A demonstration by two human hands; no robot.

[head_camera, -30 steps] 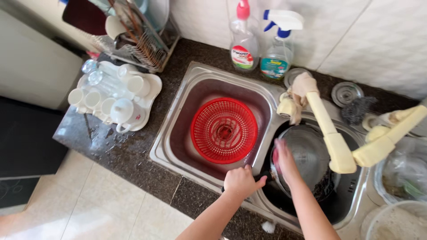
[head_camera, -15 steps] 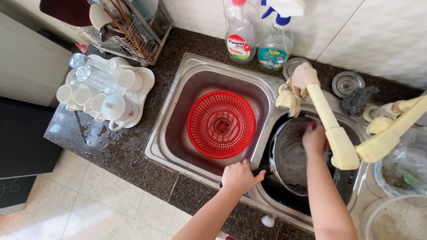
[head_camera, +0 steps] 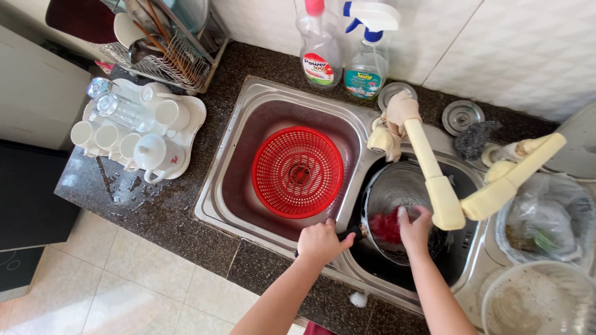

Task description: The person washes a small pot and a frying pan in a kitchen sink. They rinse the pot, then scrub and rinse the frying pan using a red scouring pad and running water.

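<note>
While the left hand [head_camera: 320,242] grips the dark handle [head_camera: 352,233] of a steel pan [head_camera: 397,192] lying in the sink basin just right of the red colander [head_camera: 297,172], the right hand [head_camera: 415,226] presses a red scrubber [head_camera: 386,226] against the pan's inner wall. Scrubbing looks to be the step in hand. Next, I judge, the pan wants turning so the scrubber reaches the far wall under the cream tap [head_camera: 434,180].

Left hand [head_camera: 320,242] grips pan [head_camera: 403,205] handle in right sink basin; right hand [head_camera: 415,224] presses red scrubber [head_camera: 386,226] inside pan.
</note>
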